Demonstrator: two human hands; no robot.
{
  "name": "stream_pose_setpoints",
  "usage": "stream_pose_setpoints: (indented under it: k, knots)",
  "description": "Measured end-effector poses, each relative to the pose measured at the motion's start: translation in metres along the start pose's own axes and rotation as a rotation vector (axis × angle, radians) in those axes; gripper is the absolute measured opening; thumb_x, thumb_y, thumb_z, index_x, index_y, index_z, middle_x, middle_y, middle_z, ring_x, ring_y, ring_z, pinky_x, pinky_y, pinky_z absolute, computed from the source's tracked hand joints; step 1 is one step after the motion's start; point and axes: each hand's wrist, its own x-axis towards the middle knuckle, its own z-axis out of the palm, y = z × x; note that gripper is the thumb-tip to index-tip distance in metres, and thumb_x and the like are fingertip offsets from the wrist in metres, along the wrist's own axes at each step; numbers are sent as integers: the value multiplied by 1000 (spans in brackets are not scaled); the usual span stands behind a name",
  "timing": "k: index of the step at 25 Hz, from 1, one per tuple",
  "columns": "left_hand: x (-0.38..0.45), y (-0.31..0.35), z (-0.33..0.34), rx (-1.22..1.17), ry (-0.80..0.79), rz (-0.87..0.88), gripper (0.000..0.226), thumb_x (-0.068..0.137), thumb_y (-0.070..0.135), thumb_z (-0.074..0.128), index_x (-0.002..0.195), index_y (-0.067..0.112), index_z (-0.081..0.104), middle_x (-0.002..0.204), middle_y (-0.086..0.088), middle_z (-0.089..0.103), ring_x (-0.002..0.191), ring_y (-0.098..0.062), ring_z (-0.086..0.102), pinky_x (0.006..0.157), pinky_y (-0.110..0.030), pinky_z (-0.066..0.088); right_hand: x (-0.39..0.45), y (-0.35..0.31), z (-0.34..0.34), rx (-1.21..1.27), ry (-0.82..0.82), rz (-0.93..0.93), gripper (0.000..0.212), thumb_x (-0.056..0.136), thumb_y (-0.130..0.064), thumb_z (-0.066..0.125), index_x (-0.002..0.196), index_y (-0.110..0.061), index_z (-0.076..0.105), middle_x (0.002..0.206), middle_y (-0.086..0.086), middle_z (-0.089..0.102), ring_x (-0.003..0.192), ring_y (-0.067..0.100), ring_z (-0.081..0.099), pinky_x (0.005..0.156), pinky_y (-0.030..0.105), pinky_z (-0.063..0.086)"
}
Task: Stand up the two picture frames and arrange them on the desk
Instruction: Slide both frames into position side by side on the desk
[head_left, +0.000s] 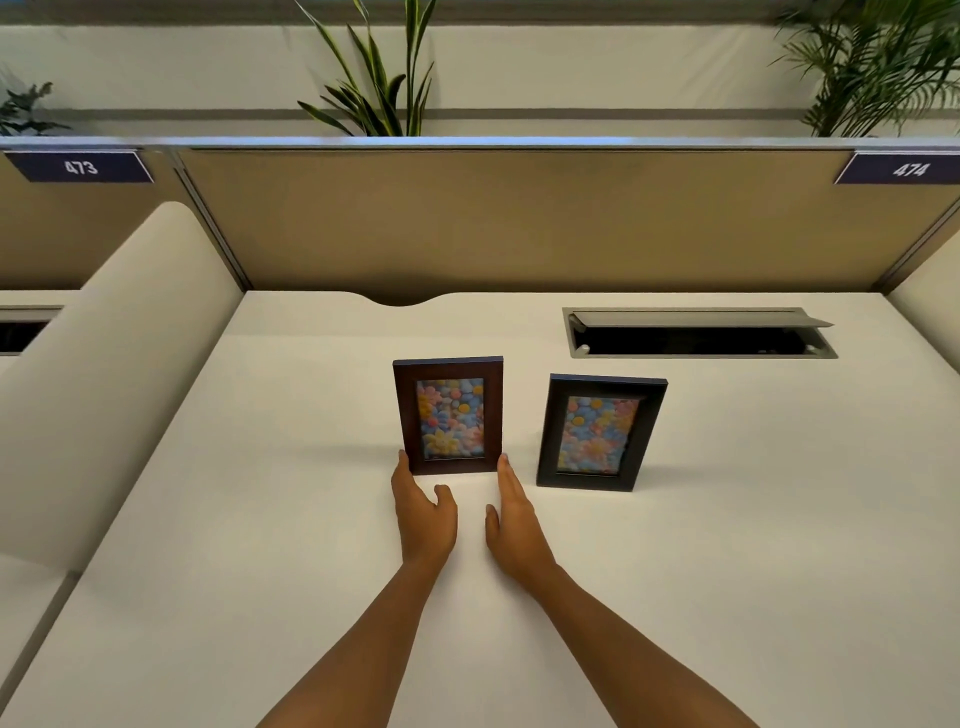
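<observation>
Two rectangular frames stand on my smooth white desk (260, 519): the brown wooden frame (448, 414) between my flat, open left hand (423, 506) and right hand (511, 512), fingertips seemingly touching, the black frame (601, 432) just beside.

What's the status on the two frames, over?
Left hand and right hand open, fingertips at the brown frame's bottom corners. Brown frame upright; black frame upright beside it, untouched. Nothing in the way on the desk.

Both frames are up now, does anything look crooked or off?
The black frame is turned slightly clockwise, out of line with the brown frame, which faces squarely. The cable tray lid behind is propped open. Nothing damaged.
</observation>
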Motion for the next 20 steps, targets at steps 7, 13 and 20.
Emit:
stream_pose_setpoints:
  k: [7, 13, 20]
  knots:
    - [42, -2, -9, 48, -43, 87, 62, 100, 15, 48, 155, 17, 21, 159, -3, 30, 146, -22, 31, 114, -29, 26, 36, -23, 11, 9, -12, -20, 68, 103, -22, 43, 157, -23, 1, 166, -5, 8, 152, 17, 17, 121, 31, 19]
    - [84, -6, -15, 116, -87, 173, 61, 102, 16, 44, 156, 15, 17, 162, -2, 24, 149, -19, 25, 112, -21, 19, 73, -39, 21, 33, -6, -25, 69, 102, -18, 44, 157, -20, 1, 166, -3, 8, 152, 16, 15, 121, 27, 16]
    - [134, 3, -13, 161, -128, 192, 60, 103, 18, 38, 157, 15, 12, 164, -3, 18, 151, -19, 20, 113, -22, 15, 114, -54, 32, 33, 2, -27, 73, 101, -12, 47, 157, -19, 1, 166, -3, 7, 152, 13, 14, 115, 18, 11]
